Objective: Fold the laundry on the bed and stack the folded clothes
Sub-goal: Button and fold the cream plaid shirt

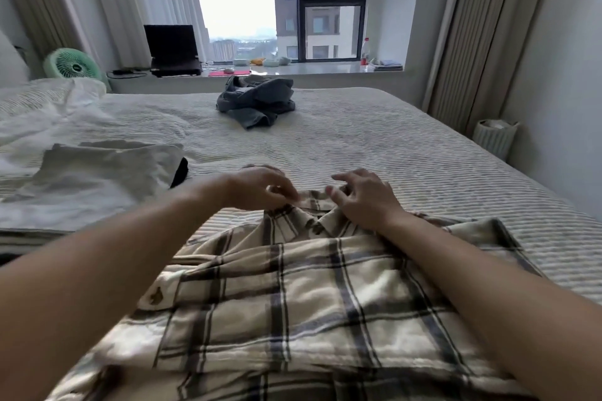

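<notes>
A cream plaid shirt (293, 296) with dark stripes lies spread on the bed (407, 146), its collar pointing away from me. At the collar's left end my left hand (260, 187) pinches the fabric. My right hand (365, 197) rests on the collar's right side with its fingers curled over the edge. A folded pale grey garment (97, 179) lies on the left of the bed, with something black (179, 172) showing under its right edge. A crumpled blue-grey garment (257, 101) sits further back in the middle.
A rumpled white duvet (49, 107) fills the bed's far left. Behind the bed a window ledge (325, 70) holds a laptop (172, 49), a bottle (365, 50) and small items. A green fan (73, 65) stands at the left, a pale bin (495, 138) at the right.
</notes>
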